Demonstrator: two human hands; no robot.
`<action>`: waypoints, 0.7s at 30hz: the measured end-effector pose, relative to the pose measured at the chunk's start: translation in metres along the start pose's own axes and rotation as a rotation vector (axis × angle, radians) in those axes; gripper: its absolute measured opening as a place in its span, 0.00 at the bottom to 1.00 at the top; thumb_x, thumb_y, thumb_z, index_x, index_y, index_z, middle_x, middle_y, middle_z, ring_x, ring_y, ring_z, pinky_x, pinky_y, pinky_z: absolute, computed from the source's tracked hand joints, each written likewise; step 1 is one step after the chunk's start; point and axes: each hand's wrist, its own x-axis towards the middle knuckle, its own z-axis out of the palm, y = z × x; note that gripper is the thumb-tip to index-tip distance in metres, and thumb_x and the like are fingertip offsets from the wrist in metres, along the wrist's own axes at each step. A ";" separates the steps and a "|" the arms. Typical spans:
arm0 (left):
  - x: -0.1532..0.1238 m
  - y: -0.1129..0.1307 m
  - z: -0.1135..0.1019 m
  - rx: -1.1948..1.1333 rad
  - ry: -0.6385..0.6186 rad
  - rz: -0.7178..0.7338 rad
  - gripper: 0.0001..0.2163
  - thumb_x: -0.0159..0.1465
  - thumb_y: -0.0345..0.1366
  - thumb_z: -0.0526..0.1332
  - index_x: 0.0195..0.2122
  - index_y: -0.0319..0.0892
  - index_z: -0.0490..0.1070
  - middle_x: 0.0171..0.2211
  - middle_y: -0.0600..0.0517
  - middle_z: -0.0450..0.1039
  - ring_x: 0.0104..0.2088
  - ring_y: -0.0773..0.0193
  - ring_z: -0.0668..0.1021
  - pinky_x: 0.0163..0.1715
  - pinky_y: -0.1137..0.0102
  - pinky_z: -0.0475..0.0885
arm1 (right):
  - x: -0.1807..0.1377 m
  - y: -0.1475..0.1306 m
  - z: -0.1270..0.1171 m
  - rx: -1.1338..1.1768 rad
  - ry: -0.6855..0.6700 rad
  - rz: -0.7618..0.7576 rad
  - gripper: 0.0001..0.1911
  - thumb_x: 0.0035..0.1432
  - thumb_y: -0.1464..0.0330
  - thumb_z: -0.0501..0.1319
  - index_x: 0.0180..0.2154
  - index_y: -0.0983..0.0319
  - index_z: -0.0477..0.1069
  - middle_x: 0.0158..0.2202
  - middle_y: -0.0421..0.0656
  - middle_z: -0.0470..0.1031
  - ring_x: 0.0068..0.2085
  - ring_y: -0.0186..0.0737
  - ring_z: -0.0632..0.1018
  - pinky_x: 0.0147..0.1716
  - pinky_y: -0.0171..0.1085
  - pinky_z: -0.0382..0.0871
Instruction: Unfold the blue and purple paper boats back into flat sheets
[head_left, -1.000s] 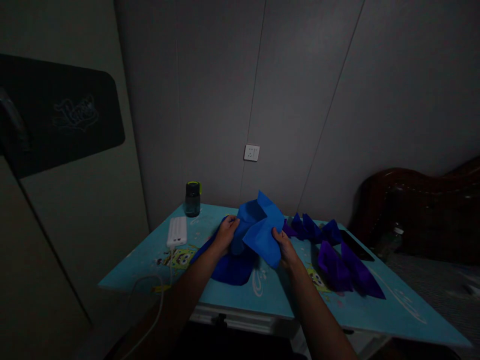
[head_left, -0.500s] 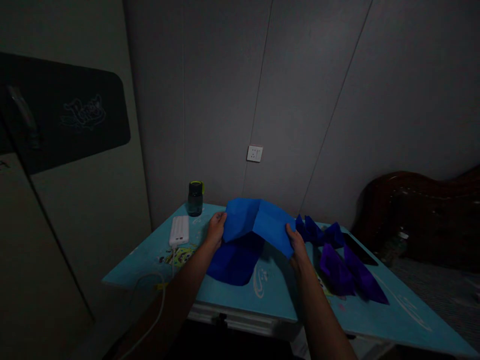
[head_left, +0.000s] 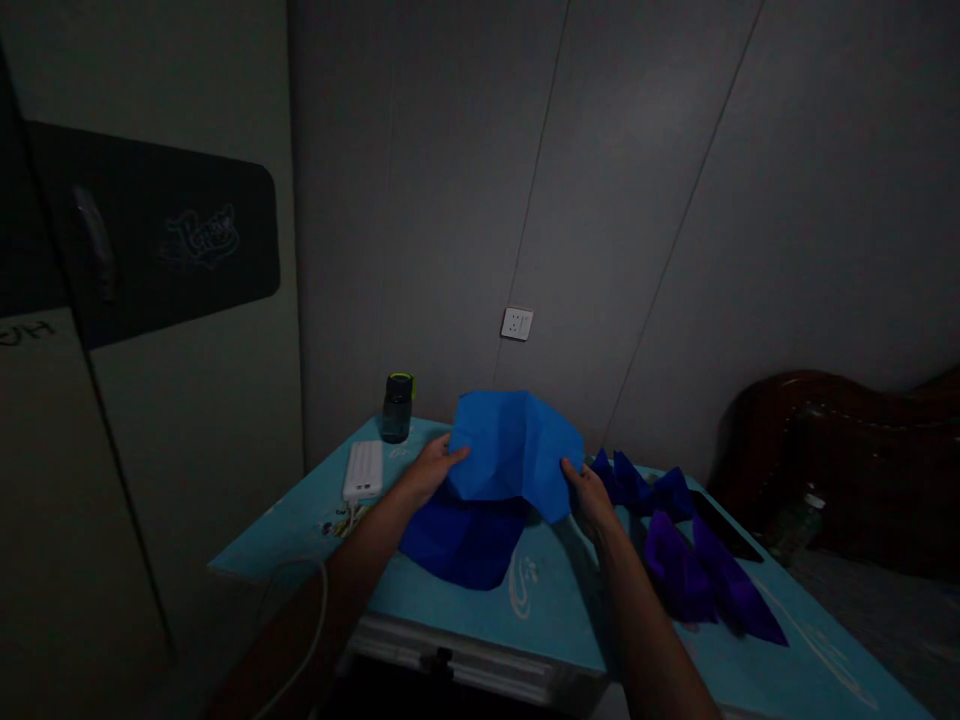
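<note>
Between my two hands a creased sheet of blue paper is held up above the table, with a fold line running down its middle. My left hand pinches its left edge, thumb on the near face. On the right edge, my right hand grips the sheet in the same way, fingers behind it. Beneath lies a darker blue sheet on the light blue table. To the right stand folded dark blue paper shapes and folded purple paper shapes.
A white power bank with a cable lies at the left, and a dark water bottle stands behind it. A black flat device rests at the right edge. Beyond are a clear bottle, a wall socket and a cabinet.
The blue paper has turned and opened flatter, its left half now facing me more. My left thumb has come forward over its face. The whole view has shifted slightly.
</note>
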 end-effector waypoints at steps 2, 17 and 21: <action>-0.004 0.014 -0.006 0.131 0.097 0.153 0.20 0.52 0.46 0.72 0.40 0.38 0.77 0.35 0.45 0.81 0.33 0.55 0.81 0.36 0.64 0.75 | 0.008 -0.005 -0.006 -0.088 0.034 -0.044 0.24 0.45 0.51 0.70 0.38 0.61 0.75 0.35 0.46 0.82 0.34 0.46 0.81 0.30 0.40 0.75; -0.093 0.019 -0.048 1.652 -0.347 1.069 0.17 0.70 0.27 0.51 0.58 0.43 0.68 0.55 0.45 0.74 0.55 0.59 0.76 0.54 0.60 0.72 | 0.080 -0.002 0.006 -1.078 -0.127 -0.319 0.15 0.50 0.72 0.59 0.39 0.61 0.79 0.46 0.50 0.81 0.51 0.51 0.78 0.55 0.49 0.68; -0.105 -0.011 -0.046 1.713 -0.393 0.797 0.15 0.68 0.36 0.57 0.55 0.44 0.71 0.56 0.45 0.73 0.55 0.56 0.75 0.55 0.60 0.69 | 0.072 -0.009 0.000 -1.186 0.006 -0.301 0.25 0.52 0.75 0.53 0.51 0.65 0.75 0.50 0.52 0.78 0.54 0.50 0.77 0.58 0.49 0.66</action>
